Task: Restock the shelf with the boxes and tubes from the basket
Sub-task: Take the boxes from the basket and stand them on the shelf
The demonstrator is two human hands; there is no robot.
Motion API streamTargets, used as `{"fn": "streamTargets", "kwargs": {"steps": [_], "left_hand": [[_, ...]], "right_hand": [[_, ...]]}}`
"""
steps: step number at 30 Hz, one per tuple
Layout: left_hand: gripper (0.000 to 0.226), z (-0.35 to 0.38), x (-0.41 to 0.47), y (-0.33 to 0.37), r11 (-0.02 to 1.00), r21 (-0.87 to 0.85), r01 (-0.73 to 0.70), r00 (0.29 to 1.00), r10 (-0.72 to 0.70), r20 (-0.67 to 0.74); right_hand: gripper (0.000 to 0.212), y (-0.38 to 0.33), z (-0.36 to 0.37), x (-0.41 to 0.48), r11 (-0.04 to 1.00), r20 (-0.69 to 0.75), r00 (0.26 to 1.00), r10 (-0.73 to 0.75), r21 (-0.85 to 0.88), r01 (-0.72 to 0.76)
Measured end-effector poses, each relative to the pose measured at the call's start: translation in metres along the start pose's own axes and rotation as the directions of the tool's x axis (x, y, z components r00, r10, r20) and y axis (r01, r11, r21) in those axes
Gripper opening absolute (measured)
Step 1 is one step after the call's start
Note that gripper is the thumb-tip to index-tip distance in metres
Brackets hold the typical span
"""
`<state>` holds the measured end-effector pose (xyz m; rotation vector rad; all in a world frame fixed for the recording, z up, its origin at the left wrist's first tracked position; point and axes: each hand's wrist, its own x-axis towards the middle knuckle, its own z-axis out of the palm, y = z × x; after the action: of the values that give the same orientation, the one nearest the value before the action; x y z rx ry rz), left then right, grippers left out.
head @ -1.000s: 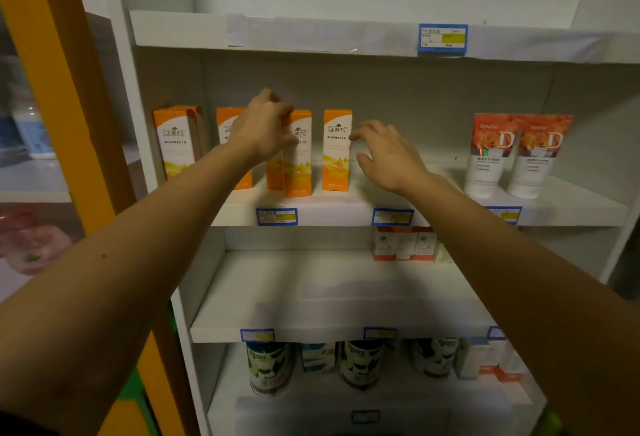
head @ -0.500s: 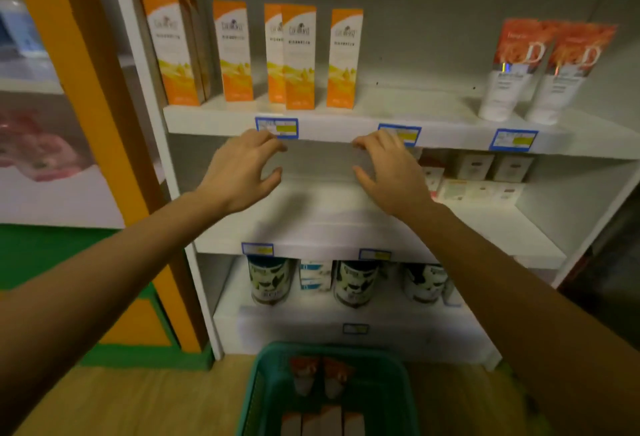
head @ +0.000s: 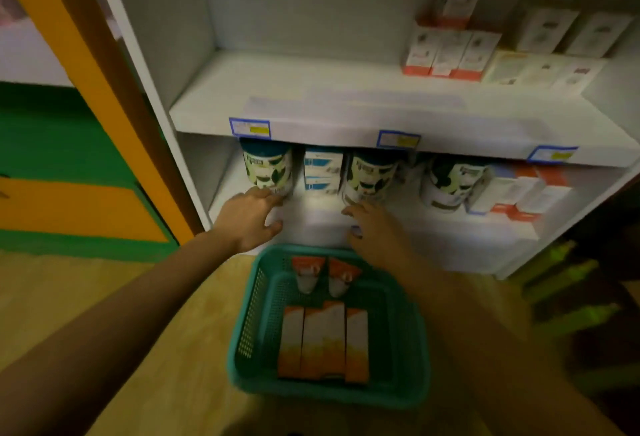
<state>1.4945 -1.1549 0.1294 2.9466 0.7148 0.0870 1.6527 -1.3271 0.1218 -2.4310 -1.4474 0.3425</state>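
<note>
Left hand (head: 247, 219) and right hand (head: 375, 231) hover empty, fingers loosely apart, at the basket's (head: 398, 331) far rim. Leaf-patterned canisters (head: 266, 169) stand just beyond; price tags (head: 250, 128) are unreadable.

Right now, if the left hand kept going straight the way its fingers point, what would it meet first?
Probably the leftmost round white-and-green tin on the white bottom shelf: the left hand points at its base, though blur hides whether they touch.
</note>
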Motion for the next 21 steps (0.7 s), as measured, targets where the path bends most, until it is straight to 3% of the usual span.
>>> {"fn": "streamTargets", "kwargs": {"steps": [5,14,21], "left_hand": [[0.047,0.079,-0.018,-0.007,0.998,-0.019,0.06,0.976,-0.055,0.21],[0.039,0.166,-0.041,-0.003,0.993,-0.051,0.108,0.919,-0.08,0.385],[0.039,0.198,-0.052,-0.004,0.987,-0.062,0.147,0.887,-0.104,0.449]], "right_hand": [[0.038,0.019,0.077,-0.017,0.998,0.222,0.973,0.068,-0.026,-0.064],[0.103,0.04,0.177,-0.017,0.978,0.521,0.827,0.21,-0.098,-0.187],[0.09,0.041,0.205,-0.009,0.973,0.55,0.806,0.219,-0.189,-0.136]]}}
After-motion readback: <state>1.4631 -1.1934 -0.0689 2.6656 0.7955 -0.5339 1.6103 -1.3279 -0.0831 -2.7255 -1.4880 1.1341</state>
